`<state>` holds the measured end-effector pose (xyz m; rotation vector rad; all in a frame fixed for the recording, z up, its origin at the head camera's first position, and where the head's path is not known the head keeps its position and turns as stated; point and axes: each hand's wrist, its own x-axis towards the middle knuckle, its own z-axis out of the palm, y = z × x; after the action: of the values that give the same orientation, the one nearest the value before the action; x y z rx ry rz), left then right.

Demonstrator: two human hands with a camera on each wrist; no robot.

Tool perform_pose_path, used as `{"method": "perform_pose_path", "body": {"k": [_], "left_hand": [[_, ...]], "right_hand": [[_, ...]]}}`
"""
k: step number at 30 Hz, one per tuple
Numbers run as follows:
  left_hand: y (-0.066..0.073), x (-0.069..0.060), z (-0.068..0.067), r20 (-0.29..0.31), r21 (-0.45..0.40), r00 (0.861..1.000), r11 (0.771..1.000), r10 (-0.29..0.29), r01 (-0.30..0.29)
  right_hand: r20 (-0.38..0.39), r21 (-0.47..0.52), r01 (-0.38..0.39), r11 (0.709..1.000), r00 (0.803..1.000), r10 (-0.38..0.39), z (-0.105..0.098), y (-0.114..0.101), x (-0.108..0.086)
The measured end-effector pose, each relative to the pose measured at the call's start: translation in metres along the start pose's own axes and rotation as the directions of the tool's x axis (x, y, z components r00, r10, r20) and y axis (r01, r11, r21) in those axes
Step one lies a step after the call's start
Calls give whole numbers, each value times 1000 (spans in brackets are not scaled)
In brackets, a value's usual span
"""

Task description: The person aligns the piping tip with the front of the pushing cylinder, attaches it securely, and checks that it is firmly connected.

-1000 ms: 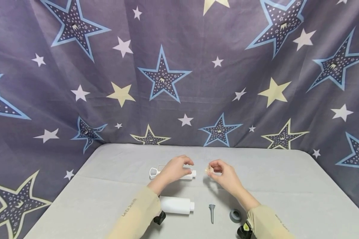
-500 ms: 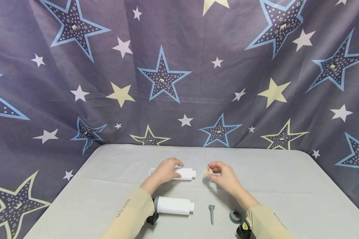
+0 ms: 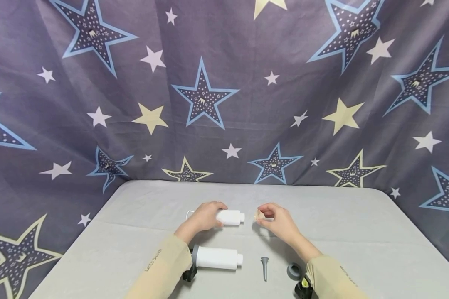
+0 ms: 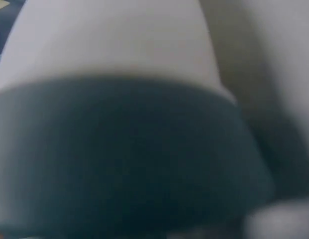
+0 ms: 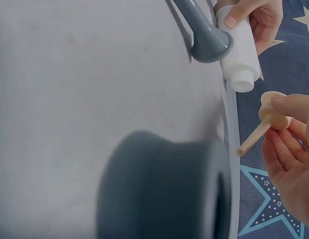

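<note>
My left hand (image 3: 206,216) grips the far white bottle (image 3: 230,217) from its left part, fingers and thumb around it; its capless neck end points right. In the right wrist view the same bottle (image 5: 242,55) shows the left thumb across it. My right hand (image 3: 282,222), just right of the bottle's neck, pinches a small beige piece (image 3: 259,215) between thumb and fingers. The right wrist view shows this piece (image 5: 274,110) with a thin tube sticking out; hand and bottle do not touch.
A second white bottle (image 3: 219,258) with a grey base lies nearer, beside my left wrist. A grey funnel-like piece (image 3: 265,268) and a grey ring (image 3: 294,270) lie at the front, the ring beside my right wrist. A starry curtain (image 3: 232,104) hangs behind the table.
My left hand has moved left and down onto the far bottle and closed round it. My right hand, holding the beige piece, has shifted slightly left.
</note>
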<state>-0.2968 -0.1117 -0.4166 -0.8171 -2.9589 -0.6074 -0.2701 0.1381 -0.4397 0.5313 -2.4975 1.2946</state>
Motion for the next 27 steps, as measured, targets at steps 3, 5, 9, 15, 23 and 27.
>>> {"method": "perform_pose_path", "body": {"k": [3,5,9,15,23,27], "left_hand": [[0,-1,2,7,23,1000,1000,-9,9],[-1,-1,2,3,32,1000,999,-7,7],[-1,0,2,-5,41,1000,999,-6,7],[-5,-1,2,-31,45,999,999,4,-3],[0,-1,-7,-79,39,995,998,54,-51],[4,-1,-10,-92,30,994,997,68,-65]], "right_hand": [[31,11,-52,999,998,51,1,1,0],[48,5,-83,997,995,82,2,0,0],[64,-4,-114,993,991,114,1,-2,0],[75,-7,-116,993,990,116,1,-6,1],[80,-31,-87,996,993,90,0,-8,1],[78,-47,-53,998,995,56,-1,-9,2]]}}
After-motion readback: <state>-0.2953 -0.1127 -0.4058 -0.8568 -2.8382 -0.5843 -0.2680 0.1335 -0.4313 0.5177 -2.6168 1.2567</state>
